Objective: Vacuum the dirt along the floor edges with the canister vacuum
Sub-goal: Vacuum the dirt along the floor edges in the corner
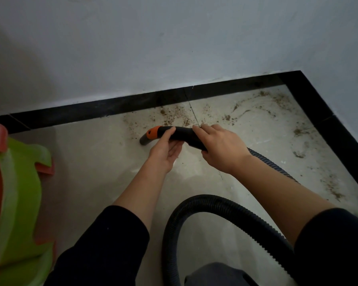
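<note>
A black vacuum handle with an orange band and a grey nozzle tip is held just above the pale tiled floor. My left hand holds it from below near the orange part, thumb over the top. My right hand grips the rear of the handle where the ribbed black hose begins. The hose loops back toward me. Brown dirt lies scattered along the black skirting and further right near the corner.
A green and orange plastic stool lies at the left edge. The grey top of the canister vacuum shows at the bottom. White walls meet in a corner at the upper right. More dirt runs along the right skirting.
</note>
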A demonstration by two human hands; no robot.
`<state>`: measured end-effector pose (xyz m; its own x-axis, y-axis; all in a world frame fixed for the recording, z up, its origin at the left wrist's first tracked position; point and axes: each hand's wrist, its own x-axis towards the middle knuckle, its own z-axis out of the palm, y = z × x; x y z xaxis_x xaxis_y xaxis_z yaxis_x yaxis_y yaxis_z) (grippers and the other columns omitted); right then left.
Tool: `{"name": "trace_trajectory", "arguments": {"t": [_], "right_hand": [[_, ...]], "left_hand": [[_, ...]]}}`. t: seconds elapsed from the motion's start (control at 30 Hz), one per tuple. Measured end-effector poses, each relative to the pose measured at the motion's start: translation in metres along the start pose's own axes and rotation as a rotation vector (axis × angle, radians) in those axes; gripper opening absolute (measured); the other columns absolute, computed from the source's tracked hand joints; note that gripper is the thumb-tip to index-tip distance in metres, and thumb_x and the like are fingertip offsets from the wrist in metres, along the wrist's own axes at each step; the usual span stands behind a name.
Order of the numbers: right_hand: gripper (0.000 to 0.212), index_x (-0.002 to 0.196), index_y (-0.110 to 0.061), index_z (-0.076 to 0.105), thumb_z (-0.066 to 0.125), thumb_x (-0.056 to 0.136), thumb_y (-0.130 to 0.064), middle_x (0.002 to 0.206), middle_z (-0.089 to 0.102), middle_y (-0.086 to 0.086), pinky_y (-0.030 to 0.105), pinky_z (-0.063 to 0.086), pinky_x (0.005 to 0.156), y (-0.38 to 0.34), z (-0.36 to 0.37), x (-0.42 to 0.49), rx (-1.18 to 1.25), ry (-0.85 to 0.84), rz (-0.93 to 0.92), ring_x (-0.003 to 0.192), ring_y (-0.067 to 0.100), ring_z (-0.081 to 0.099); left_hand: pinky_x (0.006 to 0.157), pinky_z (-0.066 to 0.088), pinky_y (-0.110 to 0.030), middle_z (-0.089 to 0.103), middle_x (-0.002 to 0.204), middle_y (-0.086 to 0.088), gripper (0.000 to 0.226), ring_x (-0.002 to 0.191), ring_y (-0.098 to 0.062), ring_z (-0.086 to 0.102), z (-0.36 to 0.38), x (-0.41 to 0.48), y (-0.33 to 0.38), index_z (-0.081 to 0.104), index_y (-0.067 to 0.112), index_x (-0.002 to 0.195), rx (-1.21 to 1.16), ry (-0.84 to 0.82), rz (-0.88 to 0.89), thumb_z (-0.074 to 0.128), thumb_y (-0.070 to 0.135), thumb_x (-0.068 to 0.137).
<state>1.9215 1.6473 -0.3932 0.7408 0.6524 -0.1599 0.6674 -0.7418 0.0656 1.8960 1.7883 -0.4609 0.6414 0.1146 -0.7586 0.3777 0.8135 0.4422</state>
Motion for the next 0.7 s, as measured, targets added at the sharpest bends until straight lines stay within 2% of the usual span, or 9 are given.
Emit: {"name": "trace_trajectory", "arguments": {"t": [0.1, 0.37, 0.6, 0.7], "right_hand": [[0.061, 0.145, -0.014, 0.032, 0.056, 0.09, -0.018, 0.129, 0.052, 0.004, 0.033, 0.047, 0.082, -0.001, 0.0, 0.004, 0.002, 0.006, -0.001, 0.108, 0.023, 0.051], [0.058, 0.143, -0.015, 0.034, 0.056, 0.089, -0.018, 0.127, 0.053, 0.003, 0.03, 0.042, 0.076, -0.012, -0.002, 0.013, 0.008, 0.019, -0.01, 0.107, 0.023, 0.05], [0.063, 0.148, -0.013, 0.029, 0.056, 0.091, -0.019, 0.135, 0.048, 0.006, 0.032, 0.044, 0.087, -0.02, -0.002, 0.017, 0.012, 0.01, -0.043, 0.114, 0.024, 0.049], [0.065, 0.149, -0.012, 0.026, 0.056, 0.092, -0.019, 0.138, 0.046, 0.007, 0.034, 0.044, 0.09, -0.024, -0.002, 0.019, -0.001, 0.001, -0.06, 0.117, 0.025, 0.048]], "left_hand": [[0.098, 0.05, -0.03, 0.07, 0.095, -0.012, 0.016, 0.091, -0.017, 0.067, -0.001, 0.0, 0.006, 0.061, 0.01, 0.1, -0.005, -0.001, 0.01, 0.068, 0.021, 0.09], [0.093, 0.051, -0.028, 0.07, 0.1, -0.012, 0.025, 0.094, -0.018, 0.067, -0.01, 0.0, 0.017, 0.06, 0.008, 0.109, -0.006, 0.005, 0.029, 0.068, 0.022, 0.09], [0.085, 0.053, -0.026, 0.07, 0.101, -0.014, 0.028, 0.094, -0.018, 0.067, -0.019, 0.0, 0.023, 0.06, 0.006, 0.112, -0.018, 0.018, 0.05, 0.068, 0.021, 0.09], [0.077, 0.054, -0.023, 0.07, 0.098, -0.012, 0.026, 0.09, -0.017, 0.068, -0.023, -0.001, 0.026, 0.06, 0.007, 0.11, -0.015, 0.025, 0.057, 0.068, 0.022, 0.091]]}}
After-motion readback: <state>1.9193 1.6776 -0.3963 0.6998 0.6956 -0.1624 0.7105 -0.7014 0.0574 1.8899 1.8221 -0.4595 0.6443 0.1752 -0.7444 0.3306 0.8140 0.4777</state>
